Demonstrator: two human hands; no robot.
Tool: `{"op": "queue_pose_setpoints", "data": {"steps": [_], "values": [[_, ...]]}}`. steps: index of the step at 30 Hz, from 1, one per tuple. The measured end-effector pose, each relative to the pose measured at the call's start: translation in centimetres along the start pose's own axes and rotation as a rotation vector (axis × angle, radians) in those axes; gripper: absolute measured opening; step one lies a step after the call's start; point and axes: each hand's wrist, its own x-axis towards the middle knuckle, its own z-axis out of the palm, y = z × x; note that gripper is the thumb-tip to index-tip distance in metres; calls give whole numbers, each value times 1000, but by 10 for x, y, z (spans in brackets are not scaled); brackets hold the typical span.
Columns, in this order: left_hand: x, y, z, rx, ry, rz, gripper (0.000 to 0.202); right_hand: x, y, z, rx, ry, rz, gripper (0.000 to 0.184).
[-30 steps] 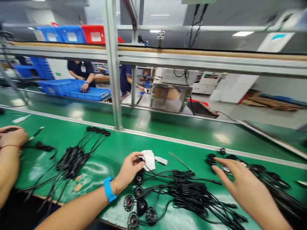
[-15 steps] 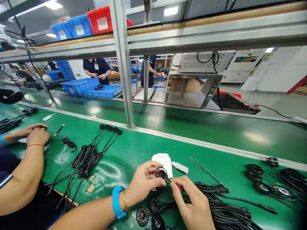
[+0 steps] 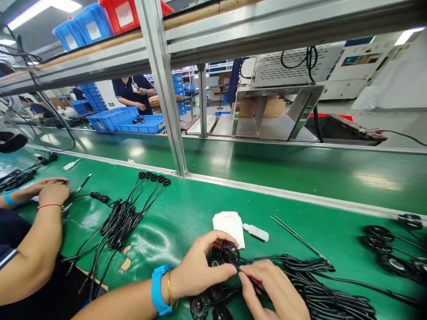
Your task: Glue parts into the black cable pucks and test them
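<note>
My left hand [image 3: 200,266], with a blue wristband, is closed round a small round black speaker part [image 3: 230,253] just above the green bench mat [image 3: 187,213]. My right hand [image 3: 270,289] pinches the black cable that runs out of that part. Under both hands lie more round black parts [image 3: 200,306] on cables. A big bundle of black cables [image 3: 320,289] spreads to the right. A white cloth [image 3: 230,224] and a small white tube [image 3: 256,232] lie just beyond my hands.
A co-worker's arm and hands [image 3: 50,195] work at the left, beside a black cable bundle [image 3: 120,218]. More black round parts [image 3: 387,249] sit far right. A thin metal rod [image 3: 296,235], an aluminium post [image 3: 167,98], blue trays [image 3: 126,122] and people stand behind.
My right hand came from the far-right parts to join the left. Both hands now hold the round part and its cable, a little lower over the mat. The view tilted down.
</note>
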Motion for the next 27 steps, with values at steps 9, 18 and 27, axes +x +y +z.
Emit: {"op": "queue_pose_setpoints", "data": {"steps": [9, 18, 27], "values": [[1, -4, -1, 187, -14, 260, 20, 7, -7, -1, -196, 116, -227, 10], [0, -8, 3, 144, 2, 232, 18, 8, -6, -3, -169, 84, -229, 8], [5, 11, -7, 419, -44, 252, 32, 12, 9, -15, -101, -65, -139, 15]]}}
